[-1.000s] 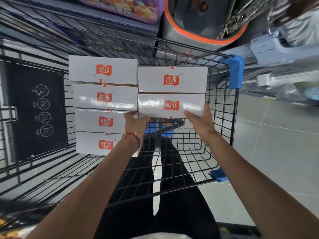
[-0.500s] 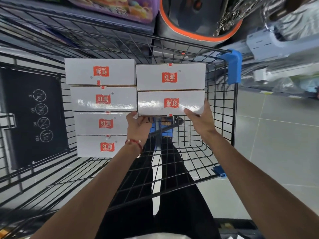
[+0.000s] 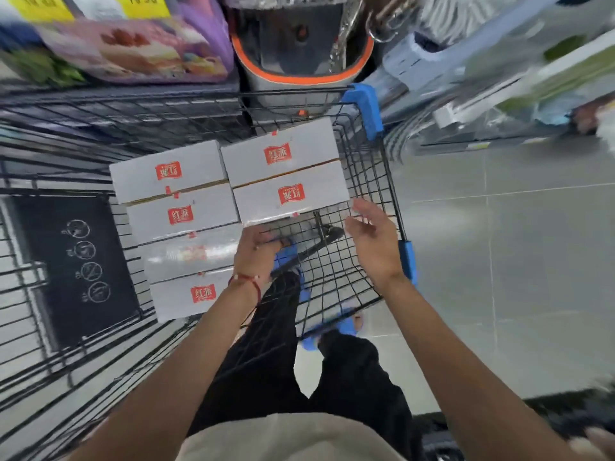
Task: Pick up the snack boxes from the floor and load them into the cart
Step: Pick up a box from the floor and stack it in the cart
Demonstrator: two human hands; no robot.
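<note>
Several white snack boxes with red labels lie flat in the black wire cart [image 3: 366, 181]. A longer left column [image 3: 179, 217] runs toward me, and a right column of two ends with the nearest box [image 3: 293, 194]. My left hand [image 3: 258, 252], with a red string on its wrist, hovers just below that box with its fingers loosely curled and nothing in it. My right hand [image 3: 374, 237] is spread open to the right of the box's near corner, apart from it. No box on the floor is in view.
The cart's black child-seat flap [image 3: 76, 267] with white icons lies at the left. Blue plastic corners [image 3: 366, 108] mark the cart's right side. Shelves with packaged goods [image 3: 133, 51] and a grey-and-orange container [image 3: 299, 48] stand beyond the cart. Grey tiled floor [image 3: 499, 261] is on the right.
Both hands have let go of the near box in the right column and pulled back toward me. The view has tilted and the frame is blurred.
</note>
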